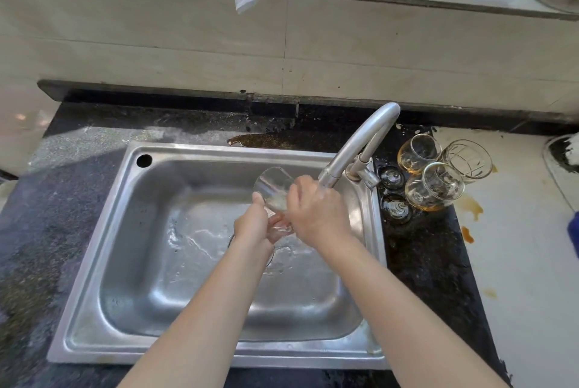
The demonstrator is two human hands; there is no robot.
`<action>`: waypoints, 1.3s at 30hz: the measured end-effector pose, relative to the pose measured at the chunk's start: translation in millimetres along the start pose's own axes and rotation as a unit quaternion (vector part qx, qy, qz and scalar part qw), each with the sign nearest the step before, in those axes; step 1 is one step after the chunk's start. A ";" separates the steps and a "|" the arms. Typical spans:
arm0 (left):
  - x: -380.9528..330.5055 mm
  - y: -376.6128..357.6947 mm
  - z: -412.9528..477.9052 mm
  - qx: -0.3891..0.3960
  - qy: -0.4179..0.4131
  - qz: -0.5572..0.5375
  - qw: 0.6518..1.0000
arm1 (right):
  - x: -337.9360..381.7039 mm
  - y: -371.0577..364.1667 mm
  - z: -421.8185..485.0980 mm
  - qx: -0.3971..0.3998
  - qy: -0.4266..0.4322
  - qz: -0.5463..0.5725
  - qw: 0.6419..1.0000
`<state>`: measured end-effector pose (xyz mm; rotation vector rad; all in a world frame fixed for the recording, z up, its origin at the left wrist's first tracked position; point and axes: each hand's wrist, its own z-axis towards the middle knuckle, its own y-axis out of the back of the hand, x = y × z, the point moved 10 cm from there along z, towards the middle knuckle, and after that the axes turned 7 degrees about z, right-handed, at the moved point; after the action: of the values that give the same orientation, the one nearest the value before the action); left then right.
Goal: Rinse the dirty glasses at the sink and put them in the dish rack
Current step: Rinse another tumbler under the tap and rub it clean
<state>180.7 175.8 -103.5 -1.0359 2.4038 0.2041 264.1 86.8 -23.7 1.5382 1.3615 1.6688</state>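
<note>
Over the sink [94, 262], below the faucet [360, 143]: glass [272, 182] tilted, axis near-to-far. My left hand [252, 224] curls round its near end; my right hand [316, 209] clasps its right side, nearer the dirty glasses [434, 185].

I was in a home kitchen: a stainless-steel sink [219, 152] with a swivel tap [372, 136] sat in a dark speckled stone bench [62, 199], a tiled wall [188, 42] rose behind, and stained drinking glasses [434, 187] stood beside the tap.
</note>
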 end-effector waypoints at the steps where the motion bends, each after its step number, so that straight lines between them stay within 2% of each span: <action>1: 2.5 -3.0 -1.7 0.011 0.017 -0.038 0.999 | 12.5 7.4 -9.7 -0.047 0.052 0.005 0.998; 3: 11.7 -6.1 -0.7 0.026 0.048 -0.063 0.997 | 24.7 16.1 -23.0 -0.106 0.133 0.060 0.984; 5: 19.8 -9.1 -1.5 0.041 0.071 -0.085 0.993 | 17.7 21.2 -19.3 -0.129 0.119 0.122 0.977; 7: 25.9 -11.2 1.1 0.043 0.091 -0.101 0.990 | -5.8 18.7 -12.9 -0.133 0.002 0.255 0.958; 9: 28.9 -11.9 0.5 0.036 0.110 -0.116 0.986 | -33.0 1.5 -12.9 -0.135 -0.156 0.442 0.873; 10: 30.6 -10.9 -0.1 0.026 0.118 -0.126 0.985 | -36.0 -1.8 -16.7 -0.144 -0.185 0.462 0.855; 11: 31.1 -11.4 0.0 0.028 0.121 -0.139 0.982 | -31.6 4.0 -18.7 -0.163 -0.155 0.414 0.882; 13: 31.8 -13.4 0.4 0.032 0.133 -0.166 0.977 | -3.5 12.5 -23.8 -0.165 -0.010 0.254 0.953; 14: 31.0 -14.1 -0.4 0.033 0.134 -0.162 0.977 | 5.5 11.0 -25.1 -0.148 0.035 0.208 0.966; 15: 27.6 -15.1 -2.0 0.038 0.122 -0.148 0.981 | 3.0 10.7 -23.1 -0.134 0.033 0.203 0.969; 17: 18.5 -14.6 -1.6 0.036 0.084 -0.095 0.991 | -19.2 14.2 -15.0 -0.116 -0.083 0.264 0.954; 19: 12.7 -10.3 5.6 0.021 0.055 -0.038 0.998 | -39.6 4.1 -11.7 -0.045 -0.206 0.346 0.914; 21: 8.3 -4.4 7.7 0.003 0.043 0.016 0.999 | -47.7 -7.3 -12.3 0.036 -0.269 0.405 0.873; 25: 4.8 -5.9 6.4 -0.012 0.005 0.070 0.997 | -58.0 -16.5 -21.4 0.143 -0.325 0.455 0.817; 28: 0.3 -17.6 1.7 -0.029 -0.048 0.106 0.993 | -73.7 -12.1 -32.2 0.106 -0.356 0.523 0.767; 33: -6.8 -45.2 -10.6 -0.019 -0.063 0.038 0.997 | -85.5 -24.3 -55.7 0.093 -0.364 0.638 0.672; 35: -5.7 -53.1 -13.9 -0.015 -0.067 0.036 0.997 | -86.9 -22.8 -59.4 0.077 -0.363 0.654 0.659; 36: -4.2 -55.1 -15.2 -0.017 -0.072 0.040 0.996 | -90.2 -20.3 -60.4 0.060 -0.368 0.647 0.665; 39: 0.9 -54.7 -14.8 -0.035 -0.086 0.061 0.994 | -100.3 -6.0 -58.5 -0.006 -0.359 0.584 0.728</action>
<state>213.4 132.2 -87.8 -0.8647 2.3179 0.4079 232.5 -16.9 -65.9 2.8822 -0.1817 1.2197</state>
